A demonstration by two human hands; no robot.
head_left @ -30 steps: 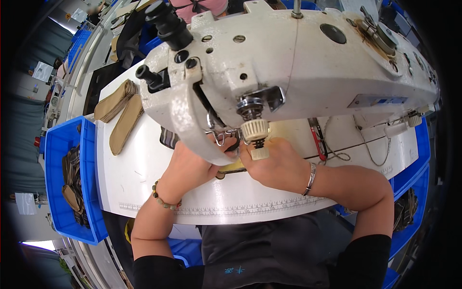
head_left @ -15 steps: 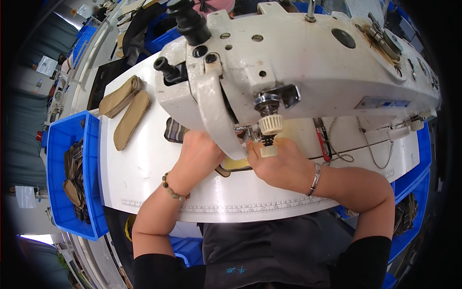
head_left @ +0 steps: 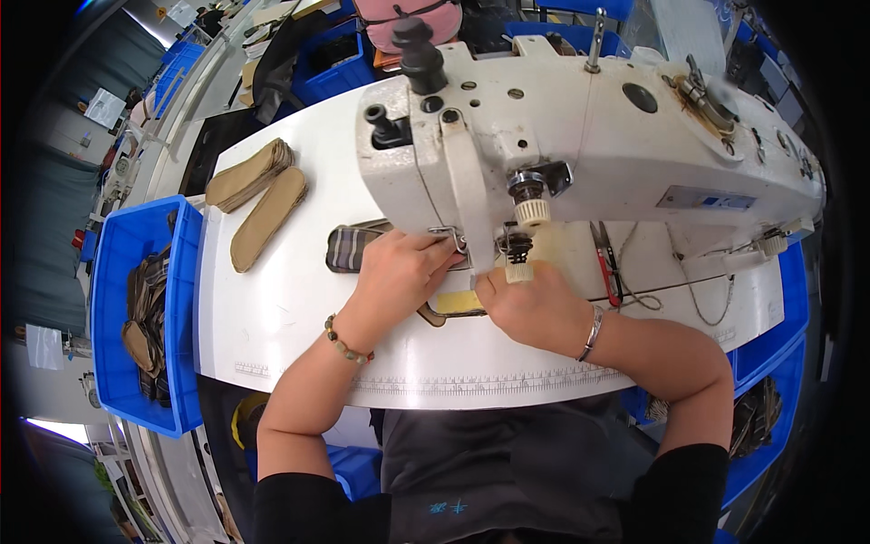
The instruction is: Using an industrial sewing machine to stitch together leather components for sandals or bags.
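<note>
A white industrial sewing machine (head_left: 598,136) stands over the table. My left hand (head_left: 399,272) is at its presser foot (head_left: 458,240), index finger and thumb drawn together at something hidden, beside a dark plaid insole-shaped piece (head_left: 349,245). My right hand (head_left: 535,304) is closed, fingers curled beside the foot at a yellow-topped piece (head_left: 458,300); what it grips is hidden by the fingers and machine parts.
Tan insole stacks (head_left: 267,218) lie at the table's (head_left: 263,317) back left. Blue bins hold pieces at left (head_left: 104,299) and right (head_left: 761,435). Red-handled snips (head_left: 610,281) and cords (head_left: 716,304) lie under the machine's arm. A distant person (head_left: 211,18) is at upper left.
The view has shifted, with the machine appearing farther right and less close. My left hand has moved up and rightward in the picture, its fingers now more visible at the foot.
</note>
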